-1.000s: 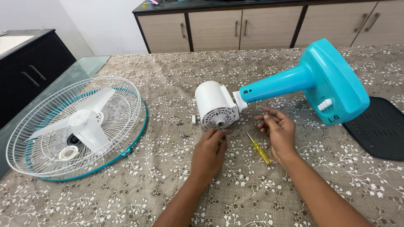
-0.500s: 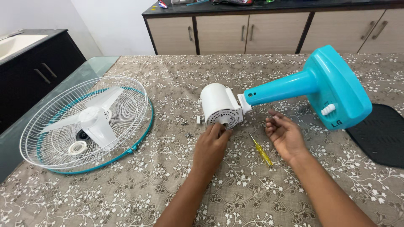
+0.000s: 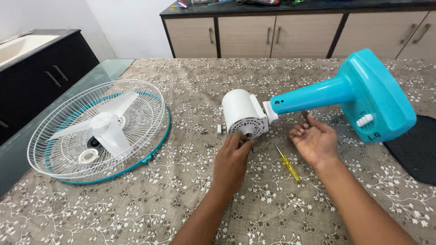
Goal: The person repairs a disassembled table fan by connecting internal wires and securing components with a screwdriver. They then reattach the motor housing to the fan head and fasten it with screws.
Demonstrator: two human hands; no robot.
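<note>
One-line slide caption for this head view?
Left hand touches white round motor housing; right hand rests beside yellow screwdriver.

A table [image 3: 136, 213] under a grey-brown floral cloth fills the foreground. Beyond it stand beige cabinets [image 3: 272, 36] with metal handles and a dark countertop [image 3: 318, 8]. On the left, a black cabinet [image 3: 41, 77] carries a pale sink [image 3: 18, 45]. The wall [image 3: 127, 22] is plain white, evenly lit.

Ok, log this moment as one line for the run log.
left hand: fingers on white motor housing | right hand: open, beside teal fan stand | yellow screwdriver: on table | fan guard: left
</note>
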